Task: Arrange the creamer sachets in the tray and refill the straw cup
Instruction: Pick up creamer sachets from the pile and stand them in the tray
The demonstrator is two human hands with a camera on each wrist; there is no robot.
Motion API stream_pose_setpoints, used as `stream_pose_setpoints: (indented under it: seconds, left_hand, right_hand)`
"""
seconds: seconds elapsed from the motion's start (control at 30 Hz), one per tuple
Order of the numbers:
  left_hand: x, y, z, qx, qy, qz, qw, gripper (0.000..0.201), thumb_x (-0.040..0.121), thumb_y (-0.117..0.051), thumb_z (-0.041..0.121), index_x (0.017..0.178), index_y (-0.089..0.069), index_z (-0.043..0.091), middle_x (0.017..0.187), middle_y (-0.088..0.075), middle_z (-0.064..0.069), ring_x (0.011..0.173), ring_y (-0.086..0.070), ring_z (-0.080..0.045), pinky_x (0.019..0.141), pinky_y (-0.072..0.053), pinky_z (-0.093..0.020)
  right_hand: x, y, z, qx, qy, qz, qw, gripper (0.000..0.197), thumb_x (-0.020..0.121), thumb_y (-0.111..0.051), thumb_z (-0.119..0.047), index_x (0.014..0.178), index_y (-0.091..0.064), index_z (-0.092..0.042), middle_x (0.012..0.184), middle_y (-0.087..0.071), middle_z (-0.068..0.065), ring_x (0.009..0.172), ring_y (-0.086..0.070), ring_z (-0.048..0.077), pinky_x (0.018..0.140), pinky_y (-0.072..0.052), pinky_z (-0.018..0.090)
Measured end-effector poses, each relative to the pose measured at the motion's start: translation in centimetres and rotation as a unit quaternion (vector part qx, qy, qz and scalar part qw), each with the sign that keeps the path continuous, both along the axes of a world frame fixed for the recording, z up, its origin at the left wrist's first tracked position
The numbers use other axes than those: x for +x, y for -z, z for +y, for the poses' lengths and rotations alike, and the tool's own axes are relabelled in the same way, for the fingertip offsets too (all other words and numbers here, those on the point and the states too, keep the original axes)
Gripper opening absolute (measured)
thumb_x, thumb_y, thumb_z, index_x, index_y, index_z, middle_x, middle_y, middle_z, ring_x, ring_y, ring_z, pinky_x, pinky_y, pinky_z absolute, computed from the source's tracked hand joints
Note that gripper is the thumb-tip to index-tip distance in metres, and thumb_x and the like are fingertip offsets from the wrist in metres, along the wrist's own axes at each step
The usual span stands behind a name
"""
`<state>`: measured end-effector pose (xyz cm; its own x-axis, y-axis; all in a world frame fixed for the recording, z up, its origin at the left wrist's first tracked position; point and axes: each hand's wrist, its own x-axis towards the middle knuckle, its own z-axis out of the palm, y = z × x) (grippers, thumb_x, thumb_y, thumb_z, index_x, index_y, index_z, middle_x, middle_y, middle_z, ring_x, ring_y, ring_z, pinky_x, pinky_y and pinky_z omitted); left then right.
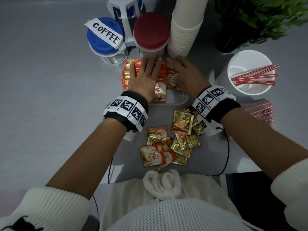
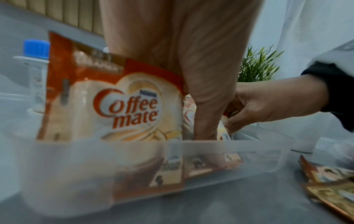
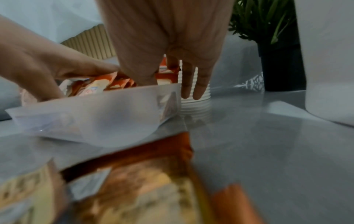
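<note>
Grey table top (image 1: 50, 80) holds everything, and the clear tray (image 1: 176, 99) in the middle is the best thing to find places from. Behind the tray stand a tall stack of paper cups (image 1: 185, 30), a red-lid jar (image 1: 150, 30) and a blue-lid jar (image 1: 105, 35) marked COFFEE. Off to the tray's right is the white straw cup (image 1: 250, 72), with only a few red straws (image 1: 255, 77) lying in it. More straws sit in a pink pack (image 1: 260, 112) near that cup.

Both hands are in the tray. The left hand (image 1: 145, 75) lies flat with straight fingers, pressing on the standing sachets (image 1: 130, 72). The right hand (image 1: 185, 74) has straight fingers too and pushes on the sachets from the other side. I cannot tell if its thumb pinches one.

Many sachets stand in rows in the tray, so that job looks about half done. A loose pile of sachets (image 1: 171, 144) lies on the table in front of the tray. The straw cup is not yet filled.
</note>
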<state>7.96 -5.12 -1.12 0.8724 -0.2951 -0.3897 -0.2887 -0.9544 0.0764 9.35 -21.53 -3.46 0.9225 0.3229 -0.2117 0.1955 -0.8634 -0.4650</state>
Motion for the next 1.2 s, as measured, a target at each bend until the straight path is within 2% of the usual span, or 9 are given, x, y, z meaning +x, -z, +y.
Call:
stream_pose_setpoints:
  seconds: [0.2, 0.37, 0.7, 0.83, 0.9, 0.97, 1.07, 1.13, 1.2]
  left_hand:
    - [-0.1, 0.0, -0.2, 0.009, -0.001, -0.001, 1.000, 0.108, 0.077, -0.070, 0.034, 0.148, 0.008, 0.014, 0.157, 0.004, -0.010, 0.146, 0.004, -0.028, 0.115, 0.000, -0.053]
    - [-0.4, -0.1, -0.1, 0.001, -0.003, -0.004, 1.000, 0.107, 0.076, -0.070, 0.035, 0.148, 0.006, 0.013, 0.157, 0.001, -0.010, 0.146, 0.003, -0.028, 0.115, -0.001, -0.053]
    - [-1.3, -1.1, -0.2, -0.046, 0.007, -0.034, 0.998, 0.105, 0.074, -0.071, 0.040, 0.149, -0.003, 0.013, 0.155, -0.008, -0.013, 0.145, -0.006, -0.028, 0.115, -0.002, -0.052]
    - [-2.1, -2.9, -1.2, -0.120, 0.014, -0.079, 0.990, 0.072, 0.078, -0.067, 0.029, 0.139, -0.032, 0.011, 0.145, -0.028, -0.013, 0.136, -0.024, -0.029, 0.109, -0.023, -0.044]
    - [-2.6, -3.3, -1.4, -0.168, 0.018, -0.104, 0.980, 0.046, 0.084, -0.061, 0.024, 0.125, -0.047, 0.007, 0.133, -0.041, -0.014, 0.124, -0.037, -0.030, 0.099, -0.033, -0.038]
    - [-3.4, -3.4, -1.6, -0.224, 0.029, -0.097, 0.969, 0.026, 0.088, -0.057, 0.020, 0.109, -0.057, 0.005, 0.119, -0.053, -0.012, 0.107, -0.049, -0.025, 0.085, -0.037, -0.032]
    - [-4.8, -3.0, -1.8, -0.260, 0.051, -0.044, 0.963, 0.016, 0.090, -0.054, 0.015, 0.096, -0.063, 0.004, 0.104, -0.063, -0.011, 0.089, -0.054, -0.017, 0.076, -0.038, -0.025]
    - [-5.7, -2.0, -1.7, -0.239, 0.061, 0.001, 0.969, 0.018, 0.090, -0.053, 0.013, 0.097, -0.066, 0.004, 0.102, -0.066, -0.013, 0.092, -0.060, -0.023, 0.080, -0.046, -0.031]
    - [-6.5, -0.7, -1.5, -0.213, 0.061, 0.046, 0.974, 0.021, 0.089, -0.052, 0.012, 0.102, -0.067, 0.005, 0.105, -0.067, -0.014, 0.098, -0.061, -0.028, 0.087, -0.049, -0.039]
  right_hand:
    - [-0.2, 0.1, 0.4, -0.045, -0.017, -0.045, 0.998, 0.066, 0.084, -0.055, -0.002, 0.144, -0.030, -0.015, 0.147, -0.033, 0.014, 0.130, -0.036, 0.036, 0.105, -0.034, 0.050]
    - [-0.4, -0.2, 0.7, -0.079, -0.018, -0.061, 0.995, 0.063, 0.088, -0.052, -0.008, 0.145, -0.027, -0.017, 0.148, -0.033, 0.011, 0.131, -0.033, 0.035, 0.105, -0.029, 0.048]
    - [-1.5, -2.7, -0.6, -0.027, 0.030, -0.076, 0.996, 0.066, 0.083, -0.059, -0.009, 0.143, -0.031, -0.014, 0.145, -0.035, 0.012, 0.129, -0.034, 0.033, 0.105, -0.031, 0.043]
    - [-3.5, -3.4, -1.1, 0.013, 0.058, -0.085, 0.995, 0.041, 0.084, -0.059, -0.011, 0.123, -0.049, -0.006, 0.123, -0.048, 0.017, 0.111, -0.047, 0.031, 0.089, -0.037, 0.034]
    - [-4.8, -3.3, -1.5, -0.006, 0.054, -0.054, 0.997, 0.022, 0.084, -0.058, -0.012, 0.105, -0.054, -0.006, 0.109, -0.055, 0.015, 0.097, -0.052, 0.027, 0.079, -0.038, 0.031]
    - [-6.4, -3.2, -1.8, -0.021, 0.042, -0.027, 0.999, 0.012, 0.085, -0.058, -0.013, 0.095, -0.059, -0.008, 0.100, -0.062, 0.012, 0.091, -0.057, 0.026, 0.078, -0.046, 0.034]
    - [-8.4, -2.9, -1.9, -0.041, 0.015, 0.014, 0.999, 0.016, 0.086, -0.058, -0.015, 0.098, -0.064, -0.006, 0.104, -0.064, 0.013, 0.098, -0.058, 0.028, 0.082, -0.044, 0.034]
    - [-9.3, -2.4, -1.7, -0.055, -0.009, 0.043, 0.997, 0.024, 0.086, -0.059, -0.019, 0.105, -0.064, -0.005, 0.113, -0.061, 0.013, 0.104, -0.055, 0.027, 0.084, -0.039, 0.030]
    - [-10.1, -2.0, -1.4, -0.072, -0.019, 0.065, 0.995, 0.036, 0.083, -0.063, -0.023, 0.115, -0.060, -0.006, 0.123, -0.056, 0.012, 0.113, -0.050, 0.026, 0.091, -0.039, 0.033]
